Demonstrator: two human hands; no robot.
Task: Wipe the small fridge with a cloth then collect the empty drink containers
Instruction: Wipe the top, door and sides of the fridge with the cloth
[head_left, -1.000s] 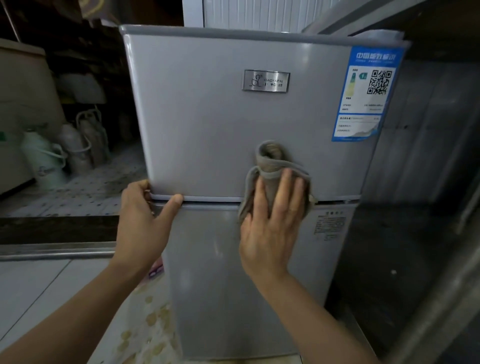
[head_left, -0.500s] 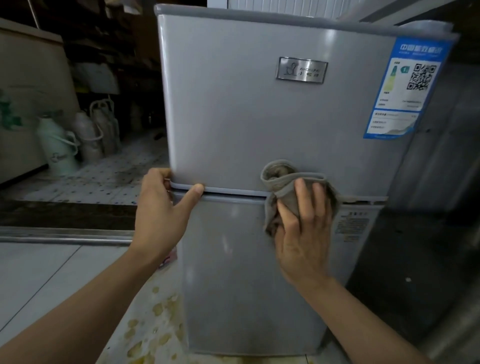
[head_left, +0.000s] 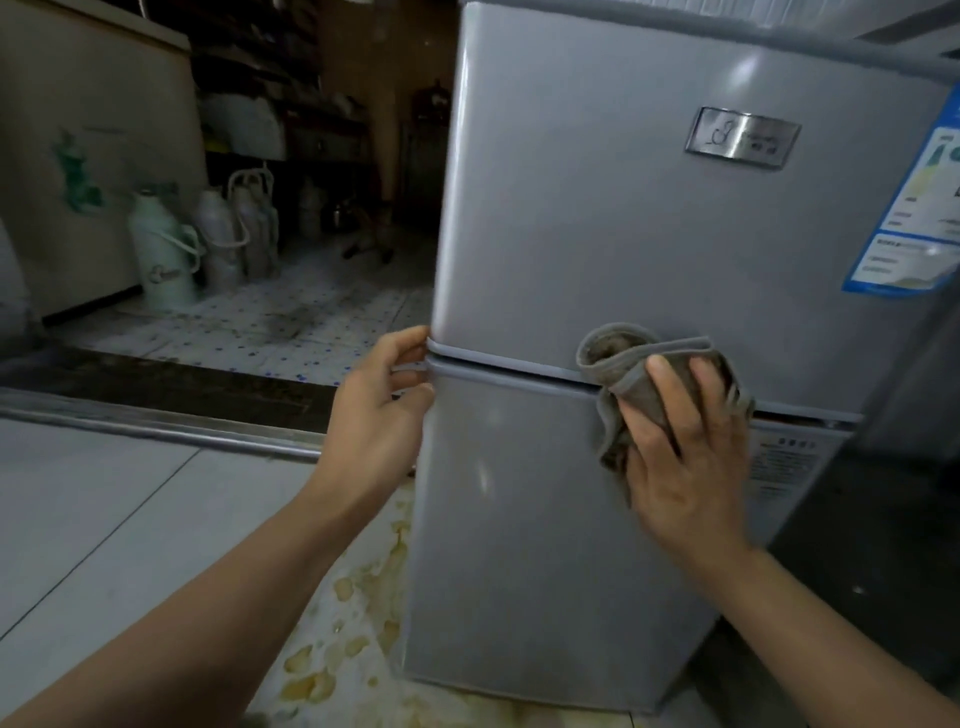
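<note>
At the seam between the two doors of the small fridge, seen from the head view, a crumpled grey cloth is pressed flat against the front by the right hand — fingers spread nearly straight over it, nothing gripped. The fridge's left edge is held at the same seam by the left hand, its fingers curled round the corner. A blue label is stuck near the upper door's right edge — thermos flasks are stood on the floor well to the left.
</note>
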